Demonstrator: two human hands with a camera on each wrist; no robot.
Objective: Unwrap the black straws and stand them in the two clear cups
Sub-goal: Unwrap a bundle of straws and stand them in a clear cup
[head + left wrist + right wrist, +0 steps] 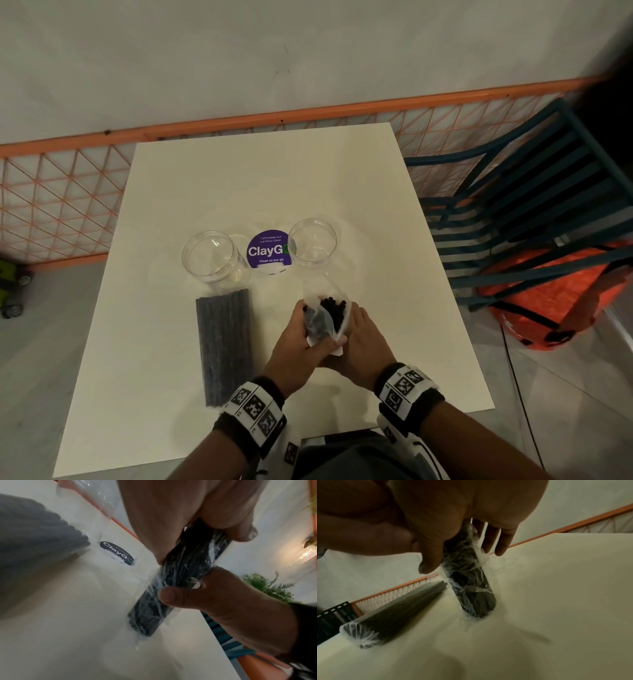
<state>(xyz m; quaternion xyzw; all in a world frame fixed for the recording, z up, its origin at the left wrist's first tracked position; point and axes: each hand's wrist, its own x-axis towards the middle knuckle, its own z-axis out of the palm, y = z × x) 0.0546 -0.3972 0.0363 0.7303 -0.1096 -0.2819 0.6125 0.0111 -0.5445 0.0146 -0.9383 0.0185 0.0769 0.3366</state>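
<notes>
My left hand (297, 337) and right hand (356, 337) both curl around 1 upright straw bundle (327, 317), its clear wrap open at top, lower end on the table (376, 205). 2 clear cups (209, 255) stand at 12 o'clock, empty. Only the right wrist view shows the second wrapped bundle's (393, 614) gathered end.

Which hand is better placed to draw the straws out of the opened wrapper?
Right, probably. The left hand grips the upright straw bundle round its middle, while the right hand holds the wrapper's side with straighter fingers, easier to free.
</notes>
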